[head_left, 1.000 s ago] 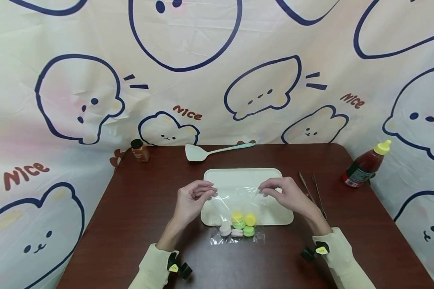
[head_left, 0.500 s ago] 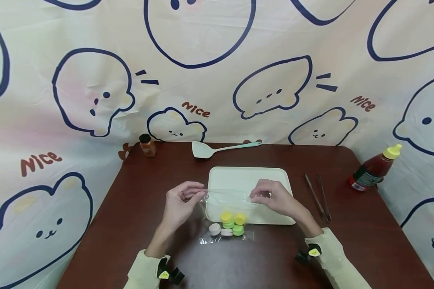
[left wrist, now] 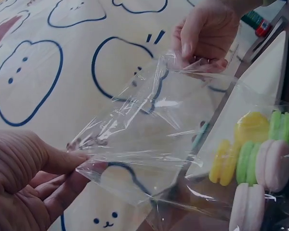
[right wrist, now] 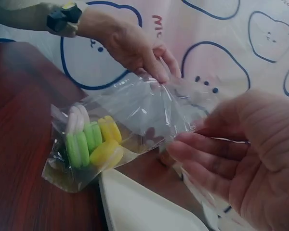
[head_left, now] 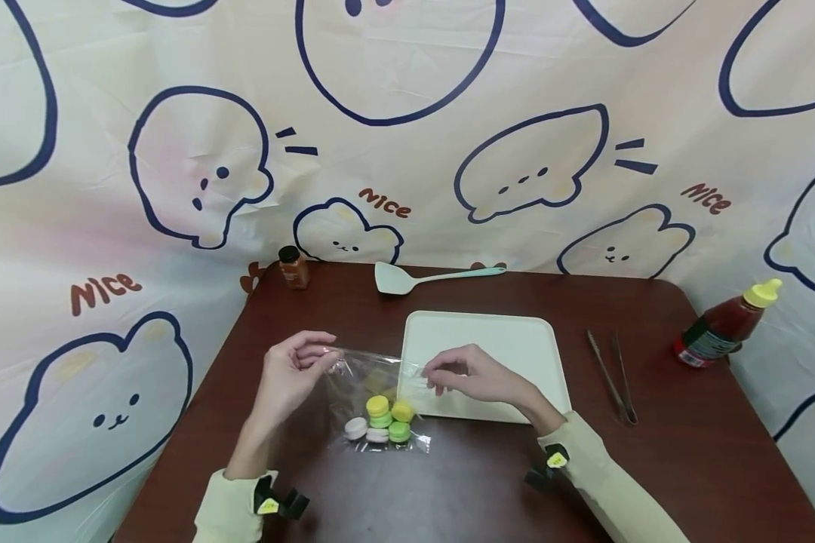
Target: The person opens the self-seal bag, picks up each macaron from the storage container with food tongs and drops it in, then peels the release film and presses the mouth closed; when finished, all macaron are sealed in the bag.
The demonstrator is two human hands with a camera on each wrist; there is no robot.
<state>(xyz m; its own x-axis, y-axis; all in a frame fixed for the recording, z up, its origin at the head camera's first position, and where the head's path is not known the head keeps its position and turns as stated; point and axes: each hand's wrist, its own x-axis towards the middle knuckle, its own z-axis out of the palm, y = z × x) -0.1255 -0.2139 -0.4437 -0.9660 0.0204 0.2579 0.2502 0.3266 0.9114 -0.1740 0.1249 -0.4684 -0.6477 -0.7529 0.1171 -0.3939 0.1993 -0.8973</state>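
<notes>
A clear plastic bag hangs between both hands, its bottom edge low over the table. Inside lie several macarons in yellow, green and pale pink. My left hand pinches one top corner of the bag between thumb and fingers, as the left wrist view shows. At the other top corner, my right hand pinches the film; in the right wrist view its fingers are on the bag's edge. Behind the right hand lies a white tray, partly covered by that hand and the bag.
Metal tongs lie right of the tray. A red sauce bottle with a yellow cap stands at the right edge. Along the back are a pale spatula and a small spice jar. A printed cloth hangs behind the brown table.
Both hands have carried the bag of macarons leftward, from in front of the tray to its left side. The head view has turned slightly left.
</notes>
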